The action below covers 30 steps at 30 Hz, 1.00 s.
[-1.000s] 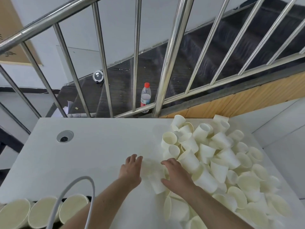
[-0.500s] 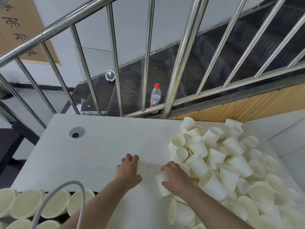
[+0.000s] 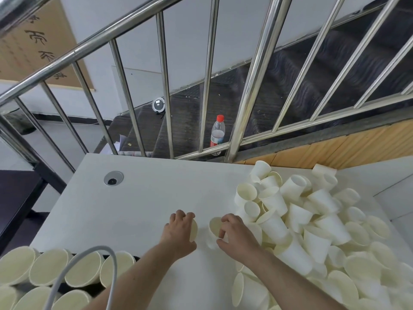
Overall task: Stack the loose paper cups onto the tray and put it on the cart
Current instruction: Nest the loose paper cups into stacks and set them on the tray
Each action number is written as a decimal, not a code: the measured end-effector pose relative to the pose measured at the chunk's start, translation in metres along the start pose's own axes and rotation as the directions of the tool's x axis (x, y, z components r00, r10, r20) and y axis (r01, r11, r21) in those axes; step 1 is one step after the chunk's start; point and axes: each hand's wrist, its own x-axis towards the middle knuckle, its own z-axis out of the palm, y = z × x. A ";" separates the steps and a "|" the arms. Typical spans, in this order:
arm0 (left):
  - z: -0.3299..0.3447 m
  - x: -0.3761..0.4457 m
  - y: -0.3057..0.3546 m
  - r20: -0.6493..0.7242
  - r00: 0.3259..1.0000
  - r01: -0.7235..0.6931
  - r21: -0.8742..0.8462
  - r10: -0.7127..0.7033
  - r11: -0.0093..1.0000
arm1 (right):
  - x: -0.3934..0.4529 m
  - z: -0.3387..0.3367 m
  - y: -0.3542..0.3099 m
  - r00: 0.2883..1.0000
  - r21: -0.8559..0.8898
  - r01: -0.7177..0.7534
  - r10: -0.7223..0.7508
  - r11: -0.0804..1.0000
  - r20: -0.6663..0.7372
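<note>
A big heap of loose white paper cups (image 3: 312,220) covers the right half of the white table (image 3: 138,198). My left hand (image 3: 178,231) grips one cup (image 3: 194,229), most of it hidden behind the palm. My right hand (image 3: 234,238) holds another cup (image 3: 214,229) by its rim, mouth turned toward the left hand. The two cups are a small gap apart, just left of the heap. Rows of upright stacked cups (image 3: 51,271) stand at the bottom left, below the table's near edge; the tray under them is hidden.
A steel stair railing (image 3: 257,86) runs along the table's far edge. A plastic bottle with a red cap (image 3: 218,133) stands on the dark stairs behind it. A round cable grommet (image 3: 113,178) sits in the table's left part. A white cable (image 3: 93,265) loops at the bottom left.
Both hands have lifted a cup each off the table at the heap's edge and turned them; the right hand's cup now shows its open mouth. The camera has tilted up.
</note>
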 end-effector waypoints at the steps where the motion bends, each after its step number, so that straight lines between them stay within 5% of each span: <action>1: 0.001 0.000 0.000 0.013 1.000 0.001 0.011 -0.002 1.000 | -0.001 -0.001 -0.001 1.000 0.007 0.000 0.000 1.000 -0.004; 23: 0.004 -0.009 0.003 -0.010 0.993 -0.114 0.058 0.115 0.992 | -0.003 0.010 -0.008 0.994 -0.076 -0.007 0.015 0.997 0.107; 30: 0.001 -0.012 0.005 -0.053 0.988 -0.143 0.020 0.144 0.990 | -0.014 0.006 -0.017 0.998 -0.040 -0.050 0.052 0.998 0.047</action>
